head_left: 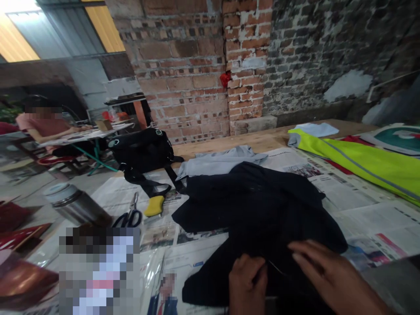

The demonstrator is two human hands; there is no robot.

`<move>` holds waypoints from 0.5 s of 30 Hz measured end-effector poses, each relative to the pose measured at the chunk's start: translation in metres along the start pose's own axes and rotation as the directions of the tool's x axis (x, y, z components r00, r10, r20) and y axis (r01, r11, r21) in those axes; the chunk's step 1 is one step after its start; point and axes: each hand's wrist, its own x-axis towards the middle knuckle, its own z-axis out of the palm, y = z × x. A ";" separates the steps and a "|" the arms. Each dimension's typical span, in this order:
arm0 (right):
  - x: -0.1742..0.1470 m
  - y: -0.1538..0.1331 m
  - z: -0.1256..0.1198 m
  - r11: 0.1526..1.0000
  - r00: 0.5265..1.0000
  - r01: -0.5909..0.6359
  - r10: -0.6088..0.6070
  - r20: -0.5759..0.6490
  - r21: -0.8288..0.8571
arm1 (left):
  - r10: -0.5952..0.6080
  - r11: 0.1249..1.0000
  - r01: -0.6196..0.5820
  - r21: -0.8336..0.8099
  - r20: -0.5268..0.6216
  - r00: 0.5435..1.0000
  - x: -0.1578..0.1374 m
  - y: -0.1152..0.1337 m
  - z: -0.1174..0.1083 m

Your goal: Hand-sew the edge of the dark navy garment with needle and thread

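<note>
A dark navy garment (256, 197) lies bunched over the newspaper in front of me. My left hand (247, 280) is closed at its near part, fingers curled and pinching the dark cloth. To the right, my right hand (324, 271) rests over the same cloth with its fingers stretched out. Between the hands runs a thin pale line (277, 267), too fine to identify. Behind the garment is a folded light grey cloth (226, 159).
Newspaper sheets (203, 249) cover the wooden table. Leftward are scissors (129, 216), a yellow sponge-like block (154, 205), a steel flask (77, 203) and a black bag (144, 151). Rightward lie a neon-yellow garment (357, 162) and an iron (397, 138). Another person (39, 120) sits far left.
</note>
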 end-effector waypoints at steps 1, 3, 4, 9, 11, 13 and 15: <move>0.007 -0.001 -0.007 1.000 0.999 0.020 -0.021 -0.037 -0.003 | 0.012 1.000 -0.012 0.016 -0.008 1.000 0.000 0.001 0.000; 0.023 -0.008 -0.011 0.993 0.993 0.117 -0.117 -0.014 0.015 | 0.041 0.998 -0.040 0.050 -0.012 0.999 -0.001 0.004 -0.001; 0.031 -0.012 -0.010 0.987 0.986 0.158 -0.160 0.046 0.037 | 0.053 0.996 -0.052 0.066 -0.008 0.999 -0.001 0.005 -0.002; 0.050 -0.021 0.011 0.993 0.944 0.075 -0.100 0.314 0.089 | 0.071 0.992 -0.071 0.107 0.009 0.997 -0.003 0.005 0.000; 0.046 -0.017 0.014 0.995 0.935 0.008 -0.043 0.351 0.100 | 0.075 0.990 -0.074 0.117 -0.011 0.997 -0.005 0.003 0.004; 0.040 -0.012 0.012 0.989 0.926 -0.060 0.004 0.377 0.137 | 0.080 0.989 -0.074 0.126 -0.042 0.996 -0.006 0.002 0.008; 0.036 -0.009 0.008 0.978 0.915 -0.107 0.027 0.403 0.177 | 0.085 0.989 -0.077 0.125 -0.055 0.995 -0.007 0.002 0.009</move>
